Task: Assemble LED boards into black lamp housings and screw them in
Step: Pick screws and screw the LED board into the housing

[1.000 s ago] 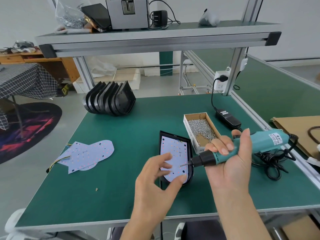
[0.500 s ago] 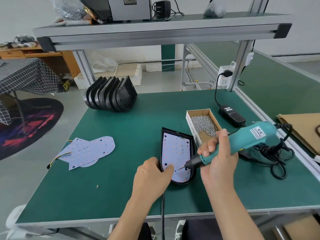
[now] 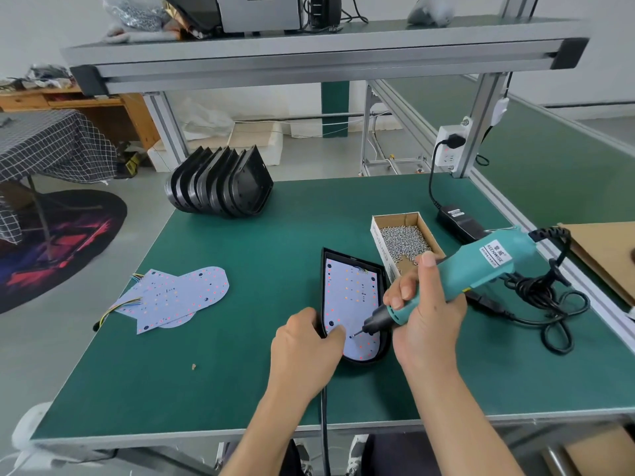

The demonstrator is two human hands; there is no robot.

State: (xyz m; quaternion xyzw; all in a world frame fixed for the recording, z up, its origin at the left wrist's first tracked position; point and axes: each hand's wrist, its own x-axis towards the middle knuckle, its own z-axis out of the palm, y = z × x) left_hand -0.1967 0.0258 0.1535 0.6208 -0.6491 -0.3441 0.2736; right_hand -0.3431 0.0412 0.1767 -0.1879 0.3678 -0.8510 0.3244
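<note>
The right hand (image 3: 427, 317) is gripping the teal electric screwdriver (image 3: 457, 280), fingers wrapped round its body, and the bit is angling down to the lower end of the LED board (image 3: 347, 304). That board is sitting inside the black lamp housing (image 3: 324, 269), which is lying flat on the green tabletop (image 3: 275, 252) at centre frame. The left hand (image 3: 305, 348) is steadying things at the housing's lower left edge, its thumb pressing on the board just beside the bit, the other fingers curling against the rim.

Just right of the housing, the cardboard box of screws (image 3: 405, 238) is standing open. Up in the centre-left, a stack of empty housings (image 3: 220, 187) is leaning in a row. At left, loose LED boards (image 3: 175, 297) are lying overlapped, coloured wires trailing off them. The screwdriver's black cable (image 3: 546, 304) is coiling at right, near the power adapter (image 3: 458, 221).
</note>
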